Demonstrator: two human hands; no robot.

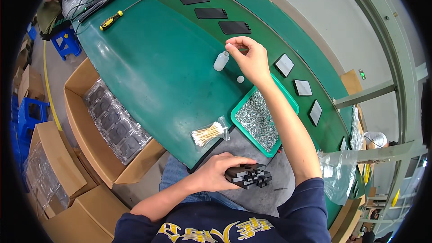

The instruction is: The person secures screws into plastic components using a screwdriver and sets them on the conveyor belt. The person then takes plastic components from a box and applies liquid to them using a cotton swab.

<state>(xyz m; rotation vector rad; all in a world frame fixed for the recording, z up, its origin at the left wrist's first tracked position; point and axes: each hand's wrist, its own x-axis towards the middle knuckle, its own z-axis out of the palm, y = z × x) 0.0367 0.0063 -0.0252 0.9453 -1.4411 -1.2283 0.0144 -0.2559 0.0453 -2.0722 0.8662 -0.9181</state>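
Observation:
My left hand point(215, 171) is closed round a small stack of black plastic parts point(249, 175) with knobbed ends, low in front of my body. Farther off, my right hand point(250, 58) pinches what looks like a cotton swab, mostly hidden by the fingers, at the mouth of a small white bottle point(221, 61). The bottle leans slightly on the green table. Its round white cap point(240, 79) lies close by. Below my right forearm sits a green tray point(235, 113) full of small metal pieces point(257, 119). A clear bag of cotton swabs point(209, 132) rests at the table's near edge.
Flat black plates point(210, 13) and black-framed pale pieces point(284, 65) line the belt point(265, 47) beyond. A yellow-handled screwdriver point(111, 20) lies far left. An open carton point(74, 103) of clear-wrapped parts stands left of the table point(148, 63). Another person point(49, 11) is at far left.

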